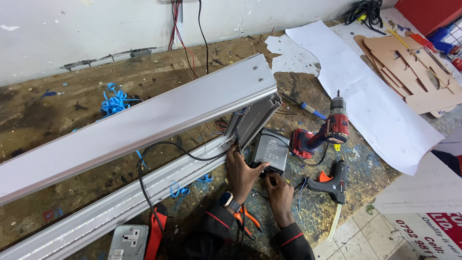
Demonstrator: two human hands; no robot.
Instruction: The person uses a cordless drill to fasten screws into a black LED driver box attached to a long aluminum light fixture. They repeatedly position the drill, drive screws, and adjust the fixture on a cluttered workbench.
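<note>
Head view — left hand [242, 169] and right hand [278, 188], fingers curled, both grip the grey power-supply box [269, 150].

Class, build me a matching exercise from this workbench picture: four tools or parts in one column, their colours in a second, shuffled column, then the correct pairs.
Things:
1. cordless drill
2. glue gun
3. power supply box under the left hand
4. long frame

Colours:
A. silver-grey
B. red and black
C. dark grey with a white label
D. black with an orange trigger

Pairs: 1-B, 2-D, 3-C, 4-A
</note>
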